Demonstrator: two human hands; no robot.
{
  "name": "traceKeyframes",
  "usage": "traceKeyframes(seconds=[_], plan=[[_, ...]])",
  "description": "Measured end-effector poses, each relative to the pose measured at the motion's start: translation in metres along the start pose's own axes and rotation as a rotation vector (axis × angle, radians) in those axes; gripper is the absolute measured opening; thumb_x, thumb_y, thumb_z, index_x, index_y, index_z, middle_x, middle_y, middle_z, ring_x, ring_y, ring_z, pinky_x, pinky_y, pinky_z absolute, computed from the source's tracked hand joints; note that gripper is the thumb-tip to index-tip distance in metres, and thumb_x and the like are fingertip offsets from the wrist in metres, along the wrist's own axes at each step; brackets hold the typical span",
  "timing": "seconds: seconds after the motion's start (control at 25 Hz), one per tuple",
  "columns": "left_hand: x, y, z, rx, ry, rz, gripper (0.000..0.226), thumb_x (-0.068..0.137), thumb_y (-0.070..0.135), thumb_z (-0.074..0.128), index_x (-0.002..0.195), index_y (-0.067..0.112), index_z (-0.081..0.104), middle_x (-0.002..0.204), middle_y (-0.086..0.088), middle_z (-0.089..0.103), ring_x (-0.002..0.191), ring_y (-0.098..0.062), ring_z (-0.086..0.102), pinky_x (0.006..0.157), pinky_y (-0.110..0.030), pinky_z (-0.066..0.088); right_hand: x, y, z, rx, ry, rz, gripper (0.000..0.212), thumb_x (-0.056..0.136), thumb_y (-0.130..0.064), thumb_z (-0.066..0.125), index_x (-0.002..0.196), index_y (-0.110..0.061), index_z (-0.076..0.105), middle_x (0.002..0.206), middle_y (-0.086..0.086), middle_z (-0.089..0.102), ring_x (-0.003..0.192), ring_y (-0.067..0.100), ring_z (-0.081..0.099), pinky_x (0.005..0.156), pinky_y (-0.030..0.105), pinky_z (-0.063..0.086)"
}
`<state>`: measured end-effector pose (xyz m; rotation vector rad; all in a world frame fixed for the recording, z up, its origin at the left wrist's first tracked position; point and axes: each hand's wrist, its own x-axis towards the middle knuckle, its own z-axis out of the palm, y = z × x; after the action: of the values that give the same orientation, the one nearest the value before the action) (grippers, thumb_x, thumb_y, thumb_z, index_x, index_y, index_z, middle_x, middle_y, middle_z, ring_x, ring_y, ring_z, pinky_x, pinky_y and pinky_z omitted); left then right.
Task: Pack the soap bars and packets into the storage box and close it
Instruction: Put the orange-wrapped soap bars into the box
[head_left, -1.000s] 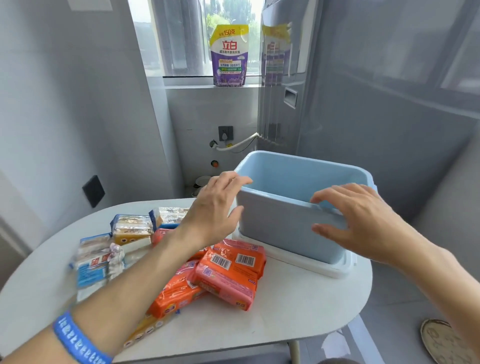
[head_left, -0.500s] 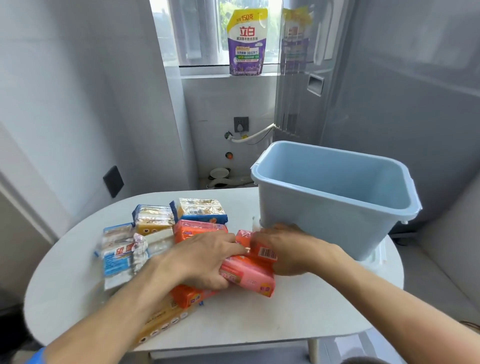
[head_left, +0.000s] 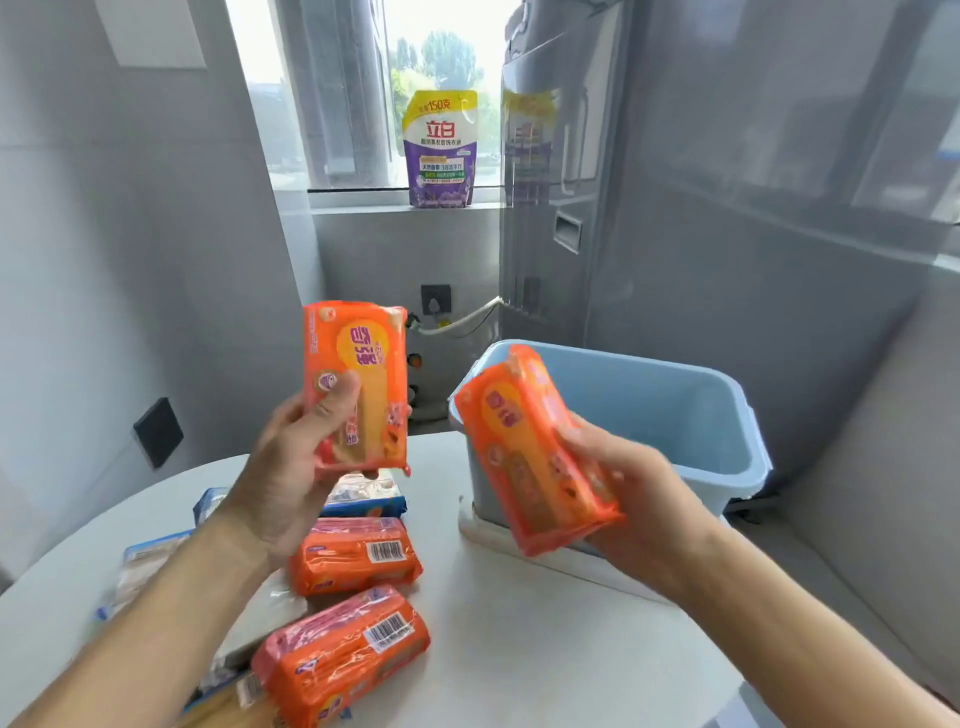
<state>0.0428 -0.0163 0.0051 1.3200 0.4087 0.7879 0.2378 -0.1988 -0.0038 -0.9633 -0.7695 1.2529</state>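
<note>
status: packing at an early stage, judged from the layout. the left hand is clamped on an orange soap packet, held upright above the table. the right hand is clamped on a second orange packet, tilted, in front of the near left corner of the blue storage box. neither packet is inside the box yet. the visible part of the box interior shows no items; the floor of the box is hidden by its near wall. the box stands open on a white slab, likely its lid.

remaining on the table: two orange packets with barcodes, a blue-edged packet, and further pale packets at the left edge, partly hidden by the left forearm.

outstanding: load both held packets, load the table items, fit the lid
</note>
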Motion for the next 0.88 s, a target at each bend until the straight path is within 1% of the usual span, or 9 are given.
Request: traceKeyframes(seconds=[0.12, 0.24, 0.32, 0.44, 0.52, 0.64, 0.72, 0.8, 0.88], plan=[[0.045, 0.018, 0.055, 0.071, 0.052, -0.038, 0.030, 0.079, 0.045, 0.070, 0.097, 0.022, 0.077, 0.093, -0.007, 0.077, 0.078, -0.024, 0.075, 0.061, -0.035, 0.060, -0.010, -0.065, -0.013, 0.129, -0.026, -0.087, 0.060, 0.078, -0.047, 0.065, 0.124, -0.009, 0.064, 0.130, 0.017, 0.063, 0.105, 0.033, 0.066, 0.083, 0.046, 0.055], [0.092, 0.008, 0.104, 0.409, 0.059, -0.150, 0.037, 0.079, 0.036, 0.074, 0.100, 0.007, 0.072, 0.092, -0.013, 0.076, 0.081, -0.029, 0.073, 0.073, -0.041, 0.060, 0.001, -0.094, -0.041, -0.147, 0.320, 0.031, 0.045, 0.080, -0.042, 0.067, 0.110, -0.010, 0.072, 0.121, 0.018, 0.068, 0.095, 0.034, 0.070, 0.082, 0.045, 0.057], [0.115, -0.011, 0.129, 0.818, -0.029, -0.160, 0.037, 0.079, 0.040, 0.071, 0.098, 0.007, 0.070, 0.095, -0.011, 0.073, 0.089, -0.029, 0.070, 0.079, -0.039, 0.057, 0.018, -0.091, -0.056, -0.291, 0.525, 0.127, 0.034, 0.083, -0.029, 0.068, 0.107, -0.006, 0.069, 0.112, 0.020, 0.071, 0.084, 0.033, 0.069, 0.076, 0.041, 0.056], [0.130, -0.040, 0.151, 1.298, -0.205, -0.288, 0.027, 0.081, 0.037, 0.063, 0.082, 0.010, 0.059, 0.081, -0.004, 0.064, 0.084, -0.026, 0.068, 0.052, -0.027, 0.046, 0.045, -0.085, -0.074, -0.333, 0.679, 0.120, 0.018, 0.082, -0.022, 0.072, 0.092, -0.008, 0.065, 0.081, 0.014, 0.070, 0.060, 0.024, 0.067, 0.056, 0.030, 0.056], [0.132, -0.058, 0.152, 1.477, -0.284, -0.363, 0.022, 0.081, 0.032, 0.059, 0.071, 0.014, 0.050, 0.072, 0.000, 0.056, 0.075, -0.023, 0.062, 0.047, -0.026, 0.038, 0.058, -0.084, -0.091, -0.504, 0.767, 0.057, 0.019, 0.078, -0.022, 0.075, 0.088, -0.010, 0.064, 0.076, 0.009, 0.069, 0.056, 0.019, 0.065, 0.048, 0.025, 0.051], [0.137, -0.070, 0.150, 1.598, -0.391, -0.436, 0.018, 0.082, 0.028, 0.060, 0.073, 0.014, 0.051, 0.075, 0.000, 0.056, 0.069, -0.020, 0.055, 0.055, -0.026, 0.042, 0.063, -0.068, -0.116, -1.035, 0.729, 0.155, 0.023, 0.074, -0.020, 0.074, 0.091, -0.015, 0.060, 0.080, 0.004, 0.068, 0.066, 0.019, 0.065, 0.046, 0.023, 0.049], [0.138, -0.067, 0.148, 1.614, -0.433, -0.507, 0.017, 0.083, 0.024, 0.064, 0.092, 0.010, 0.060, 0.092, -0.003, 0.064, 0.080, -0.023, 0.060, 0.065, -0.029, 0.046, 0.064, -0.055, -0.123, -1.403, 0.579, 0.304, 0.022, 0.078, -0.018, 0.065, 0.098, -0.017, 0.054, 0.097, 0.006, 0.066, 0.084, 0.025, 0.063, 0.061, 0.030, 0.050], [0.137, -0.065, 0.147, 1.679, -0.469, -0.538, 0.034, 0.087, 0.024, 0.063, 0.116, 0.008, 0.057, 0.111, -0.004, 0.063, 0.099, -0.027, 0.062, 0.074, -0.032, 0.048, 0.064, -0.050, -0.127, -1.569, 0.525, 0.336, 0.025, 0.082, -0.014, 0.056, 0.106, -0.015, 0.050, 0.106, 0.009, 0.063, 0.087, 0.028, 0.056, 0.067, 0.034, 0.045], [0.134, -0.068, 0.147, 1.786, -0.469, -0.483, 0.039, 0.088, 0.021, 0.061, 0.124, 0.008, 0.051, 0.118, -0.005, 0.060, 0.110, -0.028, 0.058, 0.078, -0.034, 0.047, 0.062, -0.049, -0.126, -1.662, 0.517, 0.298, 0.024, 0.084, -0.012, 0.053, 0.108, -0.015, 0.048, 0.104, 0.010, 0.063, 0.080, 0.029, 0.051, 0.065, 0.034, 0.040]])
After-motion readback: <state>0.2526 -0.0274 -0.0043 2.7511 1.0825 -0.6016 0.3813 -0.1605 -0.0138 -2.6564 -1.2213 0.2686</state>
